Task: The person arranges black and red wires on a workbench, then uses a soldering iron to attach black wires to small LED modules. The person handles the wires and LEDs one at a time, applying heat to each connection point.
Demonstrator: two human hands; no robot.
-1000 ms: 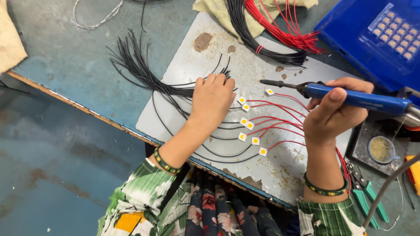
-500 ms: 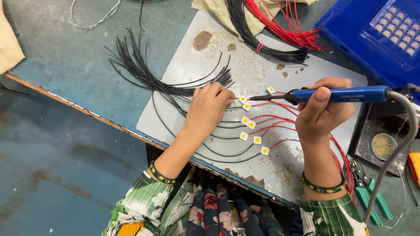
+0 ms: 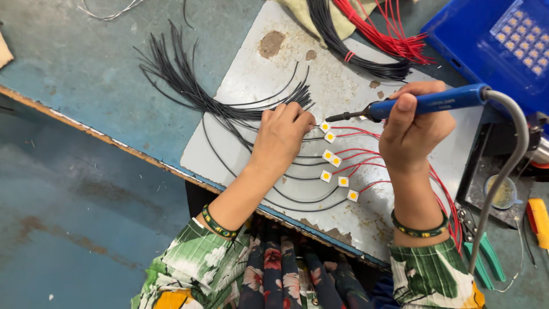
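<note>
My right hand [image 3: 413, 127] grips a blue-handled soldering iron [image 3: 430, 103], its dark tip pointing left just above the top small white square part [image 3: 325, 126]. Several such square parts with yellow centres [image 3: 339, 181] lie in a slanted row on a grey metal plate [image 3: 269, 80], each with a red wire [image 3: 366, 169] on its right and a black wire [image 3: 297, 197] curving off to the left. My left hand [image 3: 281, 134] lies on the plate with fingertips curled down on a black wire beside the top parts.
A fan of loose black wires [image 3: 183, 86] spreads over the blue bench. Bundles of black and red wires [image 3: 389, 43] lie at the plate's top. A blue box with a keypad [image 3: 497, 46] stands at the top right; a small tin [image 3: 502, 193], green-handled cutters [image 3: 486, 257] and a yellow tool [image 3: 538, 220] sit right.
My right hand has swung the soldering iron left and down, bringing its tip from above the row to the top square part. My left hand has stayed on the black wire.
</note>
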